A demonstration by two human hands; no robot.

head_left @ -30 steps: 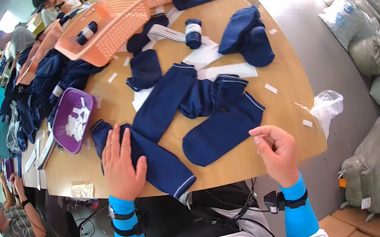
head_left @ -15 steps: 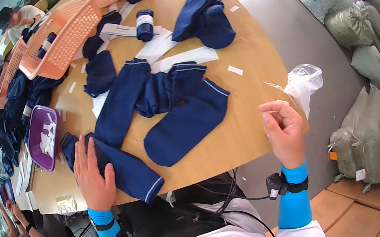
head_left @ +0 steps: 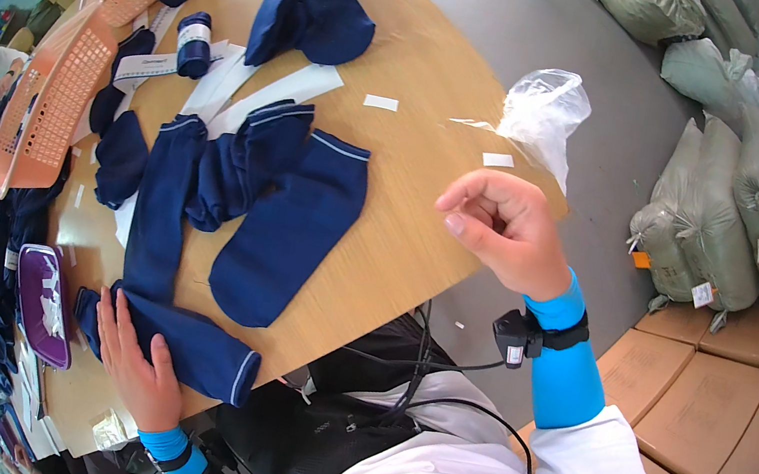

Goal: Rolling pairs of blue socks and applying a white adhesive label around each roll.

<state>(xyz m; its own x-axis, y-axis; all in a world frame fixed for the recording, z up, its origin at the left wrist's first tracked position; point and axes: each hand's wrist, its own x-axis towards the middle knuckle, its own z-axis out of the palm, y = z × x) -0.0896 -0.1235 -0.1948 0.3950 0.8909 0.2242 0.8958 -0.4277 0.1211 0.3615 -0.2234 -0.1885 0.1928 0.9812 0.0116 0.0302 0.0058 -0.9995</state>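
Note:
My left hand [head_left: 131, 366] lies flat, fingers spread, on a folded navy sock [head_left: 201, 355] at the near left edge of the wooden table [head_left: 401, 231]. My right hand [head_left: 503, 228] hovers above the table's right edge, its fingers curled in with thumb against fingertips; nothing shows between them. Between the hands a navy sock [head_left: 290, 226] lies flat, with a long navy sock [head_left: 165, 199] and a bunched one [head_left: 245, 163] to its left. White paper strips [head_left: 274, 86] lie just beyond them.
A pile of navy socks [head_left: 313, 7] and a rolled sock with a white band [head_left: 194, 42] lie farther back. Orange baskets [head_left: 58, 104] line the left, a purple pouch [head_left: 43, 305] near my left hand. A clear plastic bag [head_left: 544, 109], sacks [head_left: 728, 217] and cardboard boxes [head_left: 707, 396] are on the right.
My right hand has lifted and drifted right, off the socks to the table's edge. My left hand has stayed pressed on the folded sock.

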